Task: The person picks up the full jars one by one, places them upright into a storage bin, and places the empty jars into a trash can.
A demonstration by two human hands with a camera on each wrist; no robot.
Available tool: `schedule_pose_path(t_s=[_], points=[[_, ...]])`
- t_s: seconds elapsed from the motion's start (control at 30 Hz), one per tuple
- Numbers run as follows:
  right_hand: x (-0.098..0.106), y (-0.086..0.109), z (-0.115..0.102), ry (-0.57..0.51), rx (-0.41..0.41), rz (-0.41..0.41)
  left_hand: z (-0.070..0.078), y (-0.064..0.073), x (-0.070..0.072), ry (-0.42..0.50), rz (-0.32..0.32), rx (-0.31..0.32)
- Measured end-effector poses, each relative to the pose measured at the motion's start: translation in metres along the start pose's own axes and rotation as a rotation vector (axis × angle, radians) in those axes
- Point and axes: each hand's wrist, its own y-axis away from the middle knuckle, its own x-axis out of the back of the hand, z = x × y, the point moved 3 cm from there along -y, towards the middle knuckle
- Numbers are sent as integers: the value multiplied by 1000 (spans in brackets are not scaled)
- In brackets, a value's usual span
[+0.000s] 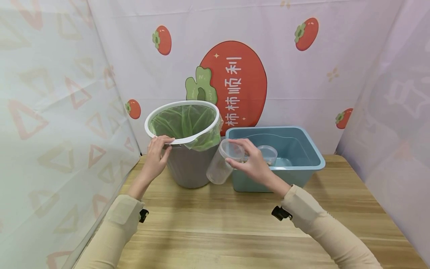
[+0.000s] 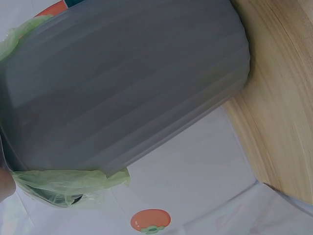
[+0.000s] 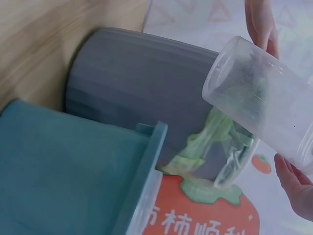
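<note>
In the head view my left hand [image 1: 155,157] grips the near rim of a grey trash can [image 1: 191,168], which has a white ring and a green bag [image 1: 184,121] lining it. My right hand [image 1: 253,162] holds a clear plastic jar [image 1: 220,166] near its top, fingers and thumb to either side. The jar tilts and overlaps the can's right side in this view. In the right wrist view the jar [image 3: 259,93] looks see-through, with nothing visible inside, and my right fingertips [image 3: 291,178] rest against its wall.
A blue plastic bin [image 1: 275,179] stands on the wooden table [image 1: 215,228], right of the trash can. Another clear round container [image 1: 268,152] sits inside it. Printed white cloth [image 1: 285,93] hangs behind and along both sides.
</note>
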Motion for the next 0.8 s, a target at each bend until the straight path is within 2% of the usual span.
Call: schedule_pose_path(t_s=[0.17,0.43,0.63,0.8], points=[[9,-13,-10,-38,-77,55,-1,1,0,1,0,7],[20,-34,-9,-70,-134,155,-1,0,0,2,-6,11],[23,-50,-9,-125,-137,198,-1,0,0,4,-6,11],[23,-67,-10,-159,-174,217,-2,1,0,1,-4,10]])
